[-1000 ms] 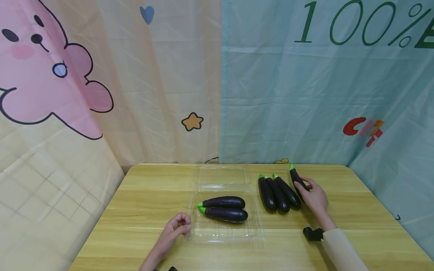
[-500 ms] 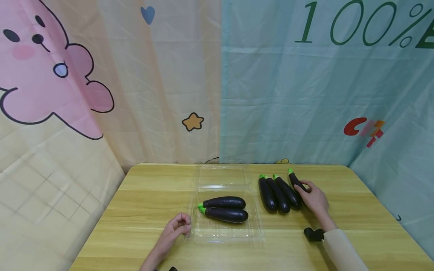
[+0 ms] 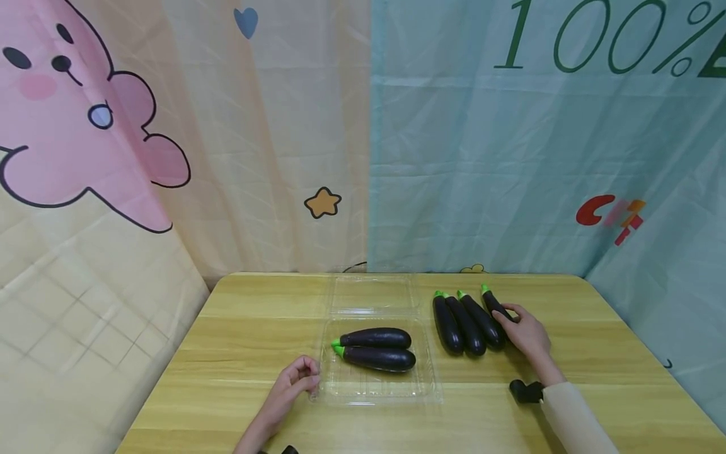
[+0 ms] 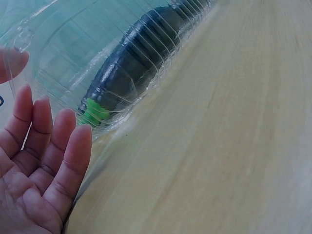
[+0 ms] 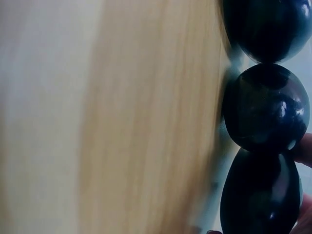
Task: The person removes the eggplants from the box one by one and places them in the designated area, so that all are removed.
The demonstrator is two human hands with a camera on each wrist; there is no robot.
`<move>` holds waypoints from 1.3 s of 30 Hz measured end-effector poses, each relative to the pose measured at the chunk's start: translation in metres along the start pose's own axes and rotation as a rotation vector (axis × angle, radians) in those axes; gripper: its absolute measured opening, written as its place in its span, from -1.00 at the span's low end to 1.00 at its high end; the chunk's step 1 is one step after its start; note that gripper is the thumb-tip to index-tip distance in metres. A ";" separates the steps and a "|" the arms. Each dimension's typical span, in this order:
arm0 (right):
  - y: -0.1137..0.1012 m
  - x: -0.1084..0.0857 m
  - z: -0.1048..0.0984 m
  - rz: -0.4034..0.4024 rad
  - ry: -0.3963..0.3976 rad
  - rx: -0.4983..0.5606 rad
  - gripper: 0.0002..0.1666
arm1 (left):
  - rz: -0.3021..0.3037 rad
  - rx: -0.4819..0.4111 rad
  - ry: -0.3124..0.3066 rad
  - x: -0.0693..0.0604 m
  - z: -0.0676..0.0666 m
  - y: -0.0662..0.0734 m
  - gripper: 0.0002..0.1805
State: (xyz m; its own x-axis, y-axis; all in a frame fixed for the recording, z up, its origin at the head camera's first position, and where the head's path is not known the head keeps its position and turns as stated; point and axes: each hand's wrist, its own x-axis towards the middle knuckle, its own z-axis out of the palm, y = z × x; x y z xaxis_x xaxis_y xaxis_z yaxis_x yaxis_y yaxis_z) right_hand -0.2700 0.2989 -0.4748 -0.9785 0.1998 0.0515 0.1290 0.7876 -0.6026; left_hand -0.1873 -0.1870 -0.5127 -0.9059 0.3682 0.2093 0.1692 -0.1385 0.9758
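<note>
My left hand [image 3: 288,389] pinches the near left edge of a clear plastic clamshell container [image 3: 391,396], which lies unfolded on the table. Two dark eggplants, a far one [image 3: 377,338] and a near one [image 3: 379,359], lie side by side in its near half, green stems to the left. In the left wrist view, the thumb [image 4: 13,64] is at the rim, the fingers by the ribbed wall. My right hand [image 3: 526,331] grips another eggplant [image 3: 496,303], just right of a row of three eggplants [image 3: 468,326]. Rounded eggplant ends [image 5: 267,107] fill the right wrist view's right side; fingers are partly hidden.
The wood-grain table [image 3: 227,340] bears everything. Behind it hang printed curtains [image 3: 454,157]. The container's other half [image 3: 371,295] lies flat toward the back edge. A black wrist device [image 3: 525,391] sticks out from the right wrist.
My right hand's eggplant has shifted slightly toward me and to the left, closer to the row. My left hand and the container have stayed put.
</note>
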 end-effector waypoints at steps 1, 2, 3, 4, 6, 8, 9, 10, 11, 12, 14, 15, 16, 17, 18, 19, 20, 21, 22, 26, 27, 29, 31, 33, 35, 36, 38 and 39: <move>0.000 0.001 0.000 -0.002 -0.004 -0.002 -0.18 | -0.001 0.001 0.001 0.000 0.000 0.000 -0.75; 0.000 0.001 0.000 -0.004 -0.009 -0.005 -0.18 | -0.003 0.003 0.002 0.000 0.000 0.001 -0.75; 0.000 0.001 0.000 -0.005 -0.013 -0.006 -0.18 | -0.005 0.004 0.003 0.000 0.000 0.001 -0.74; 0.000 0.001 -0.001 -0.006 -0.017 -0.008 -0.18 | -0.007 0.006 0.004 0.000 0.000 0.001 -0.74; 0.000 0.001 -0.001 -0.009 -0.024 -0.012 -0.19 | -0.009 0.008 0.005 0.000 0.000 0.001 -0.74; 0.000 0.001 0.000 -0.009 -0.029 -0.015 -0.20 | -0.011 0.008 0.005 0.000 0.000 0.001 -0.74; 0.000 0.001 0.000 -0.010 -0.030 -0.015 -0.21 | -0.012 0.007 0.005 0.000 0.000 0.001 -0.74; 0.000 0.001 0.000 -0.011 -0.031 -0.017 -0.21 | -0.012 0.007 0.005 0.000 0.000 0.001 -0.74; 0.000 0.001 0.000 -0.012 -0.032 -0.018 -0.22 | -0.011 0.006 0.005 0.000 0.000 0.001 -0.74; -0.001 0.001 -0.001 -0.012 -0.033 -0.019 -0.21 | -0.010 0.005 0.005 0.000 0.000 0.001 -0.74; -0.001 0.001 -0.001 -0.013 -0.036 -0.020 -0.21 | -0.007 0.005 0.005 0.000 0.000 0.000 -0.74; -0.001 0.001 -0.001 -0.013 -0.037 -0.023 -0.20 | -0.005 0.004 0.005 0.000 0.000 0.000 -0.74; -0.001 0.001 -0.002 -0.014 -0.039 -0.024 -0.19 | -0.004 0.004 0.004 0.000 0.000 0.000 -0.74; -0.002 0.001 -0.002 -0.014 -0.041 -0.026 -0.19 | -0.003 0.004 0.004 0.000 0.000 0.000 -0.74; -0.002 0.000 -0.002 -0.014 -0.042 -0.029 -0.19 | -0.004 0.003 0.004 0.000 0.000 0.000 -0.74; -0.002 0.000 -0.002 -0.015 -0.043 -0.032 -0.19 | -0.003 0.003 0.004 0.000 0.000 0.000 -0.74; -0.002 0.000 -0.002 -0.016 -0.045 -0.034 -0.19 | -0.004 0.003 0.003 0.000 0.000 0.000 -0.74; -0.002 0.000 -0.002 -0.018 -0.045 -0.036 -0.19 | -0.007 0.002 0.003 0.000 0.000 0.000 -0.74; -0.002 0.000 -0.002 -0.019 -0.046 -0.038 -0.19 | -0.008 0.001 0.003 -0.001 0.000 0.000 -0.74; -0.002 0.000 -0.002 -0.022 -0.048 -0.040 -0.18 | -0.014 -0.002 0.003 -0.001 0.000 0.000 -0.74; -0.002 0.000 -0.002 -0.022 -0.047 -0.040 -0.18 | -0.014 -0.003 0.003 -0.001 0.000 0.000 -0.74; -0.001 0.000 -0.003 -0.022 -0.048 -0.039 -0.17 | -0.014 -0.002 0.003 -0.001 0.001 0.000 -0.74; -0.001 0.000 -0.003 -0.024 -0.047 -0.039 -0.17 | -0.012 0.001 0.004 -0.001 0.001 0.000 -0.74; 0.000 0.000 -0.003 -0.026 -0.048 -0.039 -0.16 | -0.009 0.004 0.003 -0.001 0.001 0.000 -0.75; 0.000 0.000 -0.003 -0.027 -0.050 -0.037 -0.15 | -0.005 0.007 0.003 -0.001 0.001 0.000 -0.75; 0.000 0.000 -0.003 -0.026 -0.052 -0.036 -0.14 | -0.004 0.007 0.003 -0.001 0.001 0.000 -0.75; 0.000 0.000 -0.003 -0.025 -0.055 -0.036 -0.14 | -0.004 0.005 0.001 0.000 0.001 0.001 -0.74; 0.000 0.000 -0.004 -0.024 -0.057 -0.036 -0.13 | -0.006 0.004 0.001 0.000 0.001 0.001 -0.74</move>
State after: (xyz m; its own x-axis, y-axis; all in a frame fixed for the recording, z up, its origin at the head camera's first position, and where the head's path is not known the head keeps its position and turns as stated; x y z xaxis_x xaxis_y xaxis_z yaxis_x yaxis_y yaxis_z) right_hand -0.2691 0.3006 -0.4718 -0.9889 0.1477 0.0193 0.1101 0.8123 -0.5727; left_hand -0.1866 -0.1866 -0.5121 -0.9071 0.3683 0.2036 0.1653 -0.1329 0.9772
